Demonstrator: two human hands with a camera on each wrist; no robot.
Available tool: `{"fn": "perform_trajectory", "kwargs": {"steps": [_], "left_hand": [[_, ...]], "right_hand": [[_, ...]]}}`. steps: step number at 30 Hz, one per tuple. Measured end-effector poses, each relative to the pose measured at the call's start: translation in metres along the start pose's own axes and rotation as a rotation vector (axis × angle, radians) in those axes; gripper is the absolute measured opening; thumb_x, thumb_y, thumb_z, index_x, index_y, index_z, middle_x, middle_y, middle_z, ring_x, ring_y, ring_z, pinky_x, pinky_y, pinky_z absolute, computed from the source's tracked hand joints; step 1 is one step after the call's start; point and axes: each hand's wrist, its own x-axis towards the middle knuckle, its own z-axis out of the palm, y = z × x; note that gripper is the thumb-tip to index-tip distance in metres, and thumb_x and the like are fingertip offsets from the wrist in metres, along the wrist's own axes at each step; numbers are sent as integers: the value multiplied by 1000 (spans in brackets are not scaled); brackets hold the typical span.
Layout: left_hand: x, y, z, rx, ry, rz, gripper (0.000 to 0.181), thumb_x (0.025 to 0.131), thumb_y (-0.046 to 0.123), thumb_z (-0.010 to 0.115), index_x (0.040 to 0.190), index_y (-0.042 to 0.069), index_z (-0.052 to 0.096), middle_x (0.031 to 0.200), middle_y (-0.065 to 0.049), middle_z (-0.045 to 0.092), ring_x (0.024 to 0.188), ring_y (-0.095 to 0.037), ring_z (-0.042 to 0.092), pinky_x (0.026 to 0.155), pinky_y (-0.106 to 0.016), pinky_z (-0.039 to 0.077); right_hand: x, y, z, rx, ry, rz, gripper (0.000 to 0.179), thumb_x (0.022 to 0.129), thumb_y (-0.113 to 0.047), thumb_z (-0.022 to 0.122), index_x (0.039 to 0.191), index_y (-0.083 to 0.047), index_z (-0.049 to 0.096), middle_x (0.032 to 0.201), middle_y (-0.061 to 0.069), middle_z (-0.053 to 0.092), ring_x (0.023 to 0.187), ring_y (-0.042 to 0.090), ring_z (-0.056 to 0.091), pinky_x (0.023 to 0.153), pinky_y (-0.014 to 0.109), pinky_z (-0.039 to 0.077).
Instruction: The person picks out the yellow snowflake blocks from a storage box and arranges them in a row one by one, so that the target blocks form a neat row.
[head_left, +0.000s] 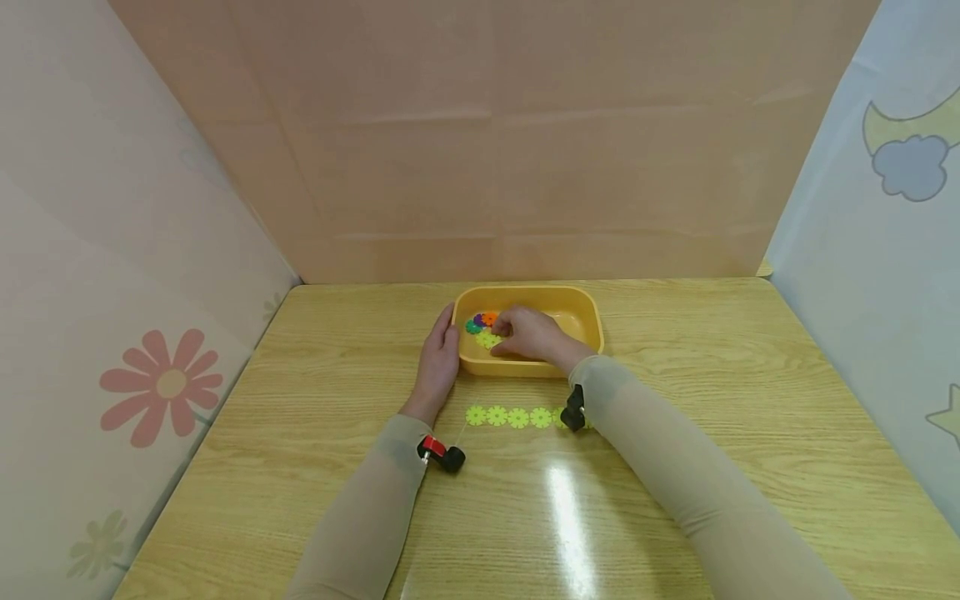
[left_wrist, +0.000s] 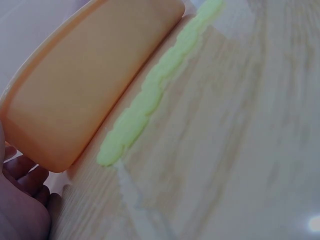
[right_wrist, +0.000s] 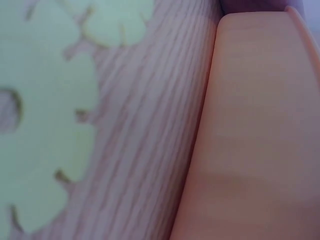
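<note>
My left hand (head_left: 437, 364) lies along the left end of a yellow plastic tub (head_left: 534, 368), touching its wall. The left wrist view shows the same hand's fingers (left_wrist: 31, 178) by the tub's corner. My right hand (head_left: 531, 332) reaches inside the tub, thumb and fingertips apart, over yellow-green flower-shaped discs (head_left: 488, 340). Beside them lie an orange disc (head_left: 490, 318), a purple disc (head_left: 479, 320) and a green disc (head_left: 472, 327). In front of the tub, a row of yellow-green notched discs (head_left: 518, 417) lies on the table; my right wrist partly hides its right end.
The wooden table (head_left: 315, 400) is bordered by a brown panel (head_left: 525, 183) at the back and pale printed panels at left and right. A thin string (head_left: 460, 435) shows between the row's left end and the left wrist camera (head_left: 450, 458).
</note>
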Motion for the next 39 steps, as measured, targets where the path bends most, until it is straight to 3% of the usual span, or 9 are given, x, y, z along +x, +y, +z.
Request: {"fn": "perform_trajectory", "kwargs": {"steps": [13,22,39], "left_hand": [[0,0,0,-5,-1,-2,58,120,33,37,176,18,33,178,0,36,164,-23,30,133,-48,28],[1,0,0,-8,-7,-15,59,119,37,36,176,22,32,179,2,34,165,-21,28,134,-46,26],[0,0,4,0,-19,-4,60,120,39,36,176,20,32,179,0,34,165,-24,27,134,-50,25]], "right_hand": [[-1,-3,0,-49,-10,-9,36,96,-31,90,121,-7,81,114,6,78,108,26,71,103,44,58],[-2,-1,0,-25,31,-11,35,99,-32,86,122,-6,79,113,8,79,106,26,72,102,45,58],[-32,-13,-24,-2,138,-39,34,100,-30,84,126,-9,78,111,4,77,96,23,68,86,43,59]]}}
